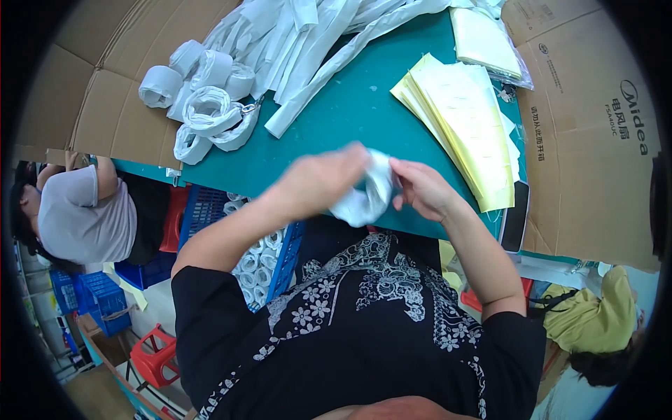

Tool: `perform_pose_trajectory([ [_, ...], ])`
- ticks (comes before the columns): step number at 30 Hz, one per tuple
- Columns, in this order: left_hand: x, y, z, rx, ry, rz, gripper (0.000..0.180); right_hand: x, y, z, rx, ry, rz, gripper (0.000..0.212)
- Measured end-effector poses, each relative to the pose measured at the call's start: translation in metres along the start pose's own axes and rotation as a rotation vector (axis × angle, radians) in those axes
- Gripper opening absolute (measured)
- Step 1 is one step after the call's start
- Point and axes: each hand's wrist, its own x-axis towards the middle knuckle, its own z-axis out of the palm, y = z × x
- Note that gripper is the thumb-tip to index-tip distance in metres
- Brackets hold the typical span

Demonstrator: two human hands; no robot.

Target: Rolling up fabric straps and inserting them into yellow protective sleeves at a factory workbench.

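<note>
Between my hands, over the table's near edge, is a coiled white strip [364, 203], ring-shaped and slightly blurred. My left hand [323, 175] is closed against its upper left side, its fingers smeared by motion. On the other side, my right hand [422, 187] pinches the coil's edge with bent fingers. Several finished-looking white coils [206, 112] are heaped at the left of the green table [336, 133]; a small metal clasp [250, 107] shows on one. Behind them lies a pile of long flat white strips [301, 52].
Yellow paper sheets [465, 126] fan out at the right, near a plastic-wrapped pack [486, 42]. A dark phone-like slab [515, 217] rests at the table's edge. Cardboard walls [581, 140] flank both sides. A blue crate [283, 269] of white rolls stands below. Two other people sit nearby.
</note>
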Motion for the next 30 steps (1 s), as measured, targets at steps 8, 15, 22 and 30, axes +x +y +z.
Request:
perform_pose_trajectory([
  [8,-0.040,-0.233,-0.164,0.273,0.671,-0.860,0.039,-0.018,0.012,-0.034,0.126,0.215,-0.219,0.030],
  [15,-0.065,-0.355,-0.180,0.278,0.319,-0.866,0.046,-0.034,0.009,-0.038,-0.374,0.374,-0.390,0.023],
  [22,0.002,-0.232,-0.174,0.335,0.703,-0.680,0.041,-0.044,-0.059,-0.169,-1.134,1.156,-0.667,0.020],
  [30,0.158,-0.137,0.026,0.176,0.263,-0.378,0.030,0.029,-0.032,-0.167,-1.620,0.647,-0.540,0.044],
])
